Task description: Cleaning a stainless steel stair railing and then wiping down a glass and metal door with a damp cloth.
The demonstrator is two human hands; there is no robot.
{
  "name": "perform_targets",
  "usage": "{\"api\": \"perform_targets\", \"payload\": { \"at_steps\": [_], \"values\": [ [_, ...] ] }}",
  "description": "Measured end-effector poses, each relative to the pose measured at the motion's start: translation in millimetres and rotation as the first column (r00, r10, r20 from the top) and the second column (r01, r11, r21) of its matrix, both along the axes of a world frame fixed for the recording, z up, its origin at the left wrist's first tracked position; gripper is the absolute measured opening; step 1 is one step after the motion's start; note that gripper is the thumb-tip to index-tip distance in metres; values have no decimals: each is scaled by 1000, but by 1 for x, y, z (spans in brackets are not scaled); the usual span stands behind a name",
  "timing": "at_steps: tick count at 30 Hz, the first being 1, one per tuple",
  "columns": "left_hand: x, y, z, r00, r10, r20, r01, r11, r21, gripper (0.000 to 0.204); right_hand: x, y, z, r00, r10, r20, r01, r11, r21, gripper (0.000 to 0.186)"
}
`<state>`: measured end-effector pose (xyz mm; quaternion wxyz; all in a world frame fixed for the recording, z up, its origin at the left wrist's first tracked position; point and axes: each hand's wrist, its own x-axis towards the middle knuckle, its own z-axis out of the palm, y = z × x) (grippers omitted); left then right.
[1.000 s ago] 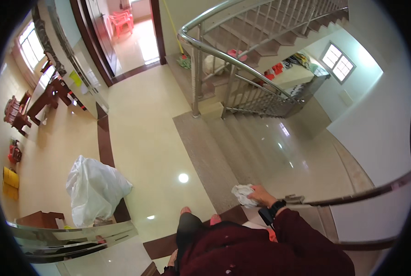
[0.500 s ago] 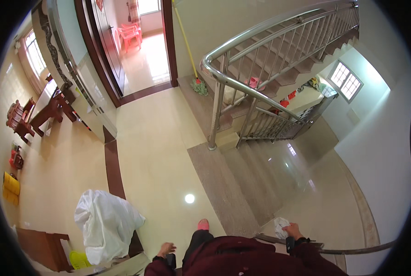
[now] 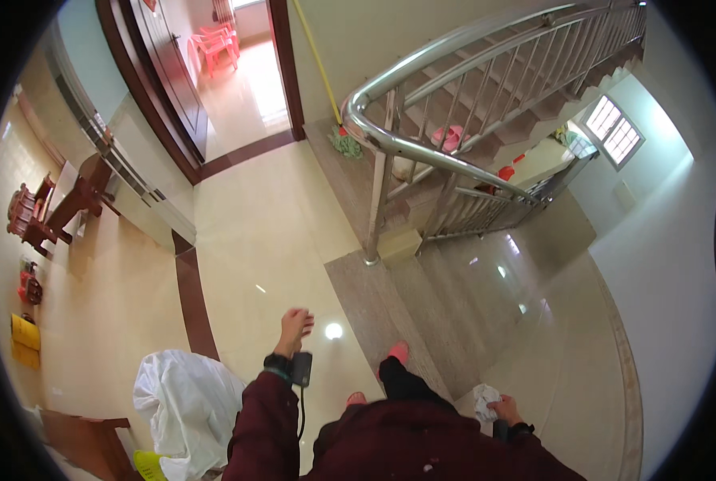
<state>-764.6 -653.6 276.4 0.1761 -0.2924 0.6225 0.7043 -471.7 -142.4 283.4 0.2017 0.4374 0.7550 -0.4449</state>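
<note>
- two hands in view. left hand (image 3: 296, 322) is out ahead of the body over the tile floor (image 3: 250, 232), its forearm running up from the lower edge, wrist roughly straight.
- left fingers: loosely curled, part open, nothing visible in them.
- right hand (image 3: 505, 410) is low, right of the torso, arm angled out from the lower edge.
- right fingers: closed on one crumpled white cloth (image 3: 485, 401). far fingertips are hidden, so can't tell how deep the grip goes.
- cloth location: bunched at the left side of the right hand, above the stair side.
- one dark box (image 3: 301, 369) at the left wrist, one black cable hanging from it.
- two pink shoes: one (image 3: 398, 351) by the stairs (image 3: 442, 321), one (image 3: 356, 398) further back, close to the torso.
- one white sack (image 3: 183, 405) beside the left forearm, on the floor.
- one mop (image 3: 345, 143), yellow handle, green head, near the metal railing (image 3: 422, 152).
- one pink item (image 3: 448, 138) behind the railing bars.
- one window (image 3: 614, 131), right wall.
</note>
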Motion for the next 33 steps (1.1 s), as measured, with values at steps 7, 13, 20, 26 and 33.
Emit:
{"api": "perform_targets", "payload": {
  "at_steps": [7, 13, 20, 26, 33],
  "values": [
    [-135, 72, 79, 973, -12, -230, -18, 992, -127, 19, -95, 43, -17, 996, -10, -86, 7, 999, -33, 35],
    [-238, 103, 140, 888, -63, -455, -53, 970, -238, 31, -241, 62, -5, 988, -119, -103, 102, 983, -152, 34],
    [-355, 122, 183, 699, -165, -696, -169, 907, -385, 52, -402, 54, 43, 875, -212, -436, 35, 924, -381, 42],
    [-413, 128, 192, 638, -358, -682, -136, 819, -557, 58, -488, 14, 138, 660, -505, -557, 185, 827, -530, 33],
    [-425, 138, 184, 609, -356, -709, -4, 892, -451, 57, -541, -22, 184, 576, -455, -679, -72, 799, -596, 33]
  ]
}}
